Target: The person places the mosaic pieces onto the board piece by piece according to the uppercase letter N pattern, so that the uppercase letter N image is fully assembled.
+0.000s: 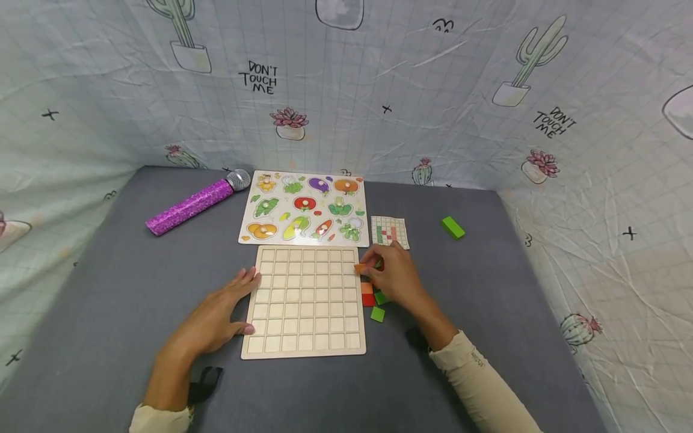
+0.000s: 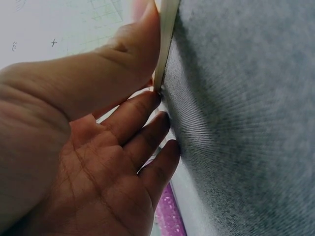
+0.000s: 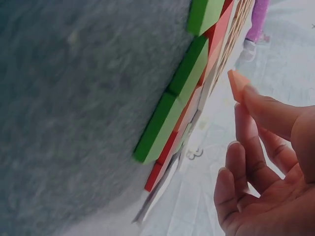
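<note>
A pale wooden grid board [image 1: 307, 353] lies flat on the grey table, its squares bare. My left hand [image 1: 219, 316] rests at the board's left edge, fingers extended and thumb apart, touching the rim; the left wrist view shows the fingertips against that edge. Between thumb and finger, my right hand [image 1: 397, 273] pinches an orange block [image 3: 237, 84], raised by the board's upper right edge. Beneath and beside this hand lie red blocks [image 1: 368, 300], another orange block [image 1: 366, 288] and green blocks [image 1: 378, 314], some of them hidden by the hand.
Behind the board lies a vegetable picture puzzle [image 1: 246, 236]. A small pattern card [image 1: 399, 224] sits to its right, partly behind my right hand. A purple glitter microphone [image 1: 189, 207] lies at the back left, and a lone green block [image 1: 453, 228] at the right. Patterned cloth hangs around the table.
</note>
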Demonstrator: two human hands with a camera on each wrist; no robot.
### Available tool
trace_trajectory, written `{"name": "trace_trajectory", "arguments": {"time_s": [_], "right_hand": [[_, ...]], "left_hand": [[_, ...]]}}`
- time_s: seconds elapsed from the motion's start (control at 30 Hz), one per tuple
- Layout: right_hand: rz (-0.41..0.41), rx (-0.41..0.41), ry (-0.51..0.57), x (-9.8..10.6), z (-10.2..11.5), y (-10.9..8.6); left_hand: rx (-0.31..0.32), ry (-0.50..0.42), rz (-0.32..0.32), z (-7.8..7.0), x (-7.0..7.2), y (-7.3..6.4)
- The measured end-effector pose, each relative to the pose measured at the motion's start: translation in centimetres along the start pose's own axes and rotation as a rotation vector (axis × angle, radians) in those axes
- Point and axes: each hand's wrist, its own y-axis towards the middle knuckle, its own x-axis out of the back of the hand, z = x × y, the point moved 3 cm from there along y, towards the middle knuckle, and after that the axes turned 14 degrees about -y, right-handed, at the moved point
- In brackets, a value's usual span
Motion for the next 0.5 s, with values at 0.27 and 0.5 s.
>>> {"name": "trace_trajectory", "arguments": {"time_s": [0.27, 0.5], "right_hand": [[0.029, -0.013, 0.013, -0.5, 1.3, 0.3], [0.078, -0.044, 0.032, -1.0, 2.5, 0.6]], "left_hand": [[0.002, -0.003, -0.006, 0.0, -0.1, -0.1], [0.003, -0.005, -0.01, -0.2, -0.1, -0.2]]}}
